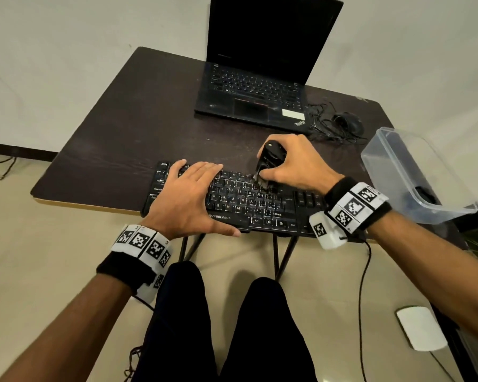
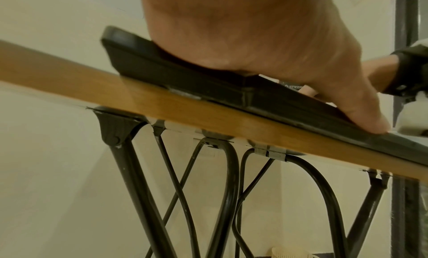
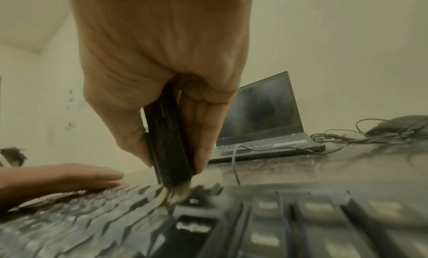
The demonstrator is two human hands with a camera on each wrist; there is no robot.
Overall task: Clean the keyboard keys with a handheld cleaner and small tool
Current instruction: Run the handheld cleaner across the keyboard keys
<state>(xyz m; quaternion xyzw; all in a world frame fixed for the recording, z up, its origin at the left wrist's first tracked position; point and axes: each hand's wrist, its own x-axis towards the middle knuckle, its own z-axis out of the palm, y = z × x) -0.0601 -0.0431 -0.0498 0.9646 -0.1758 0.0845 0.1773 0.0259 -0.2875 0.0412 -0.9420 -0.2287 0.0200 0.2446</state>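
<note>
I see a matt black plastic keyboard [image 1: 260, 208] on a dark, scuffed wood-grain tabletop [image 1: 127, 133] with a lighter wood edge band [image 2: 162, 104] and glossy black metal tube legs [image 2: 136, 188]. Cleaner [image 3: 169, 143] looks like matt black plastic with soft pale bristles [image 3: 173, 194]; the bin [image 1: 403, 172] is clear glossy plastic.

Black keyboard [image 1: 249, 205] with white legends; black handheld cleaner [image 1: 271, 158] tipped with pale bristles [image 3: 173, 194]; dark brown desk [image 1: 138, 119] edged in light wood; black laptop [image 1: 260, 78] at 12 o'clock; wrist bands [image 1: 353, 208] — black-and-white checkered markers
</note>
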